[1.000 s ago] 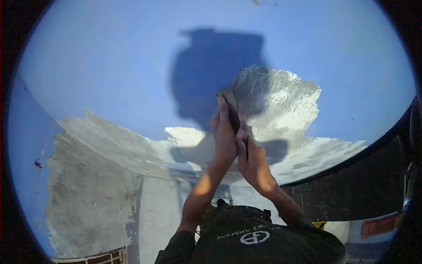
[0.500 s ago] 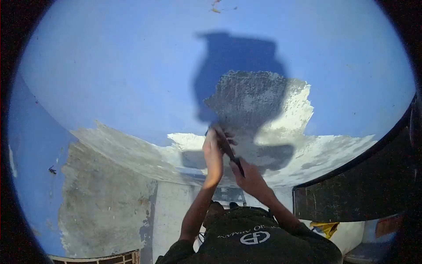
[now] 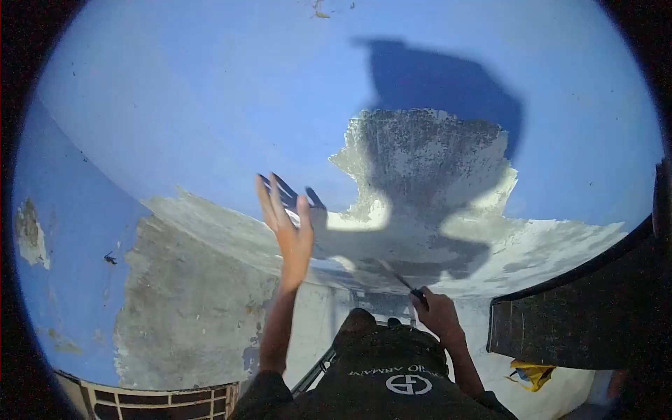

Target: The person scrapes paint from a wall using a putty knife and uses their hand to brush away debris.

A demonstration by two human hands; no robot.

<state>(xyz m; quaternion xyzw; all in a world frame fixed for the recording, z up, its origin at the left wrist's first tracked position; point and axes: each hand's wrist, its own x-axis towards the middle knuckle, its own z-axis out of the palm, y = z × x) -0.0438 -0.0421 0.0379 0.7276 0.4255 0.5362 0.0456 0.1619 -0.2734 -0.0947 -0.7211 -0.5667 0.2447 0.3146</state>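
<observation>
Left grip (image 3: pixel 293 240): open, fingers spread, held up left of centre near the blue wall (image 3: pixel 189 119); empty; cannot tell if touching.
Right grip (image 3: pixel 439 313): closed around the dark handle of the tool (image 3: pixel 404 281), lower right of centre.
Tool: slanting up and left from the fist, tip towards the grey patch (image 3: pixel 399 161); contact unclear.
Grey patch: right of centre, ragged-edged, partly in shadow.
Yellow item (image 3: pixel 536 375): at lower right.
Grille (image 3: pixel 171 401): at lower left.
</observation>
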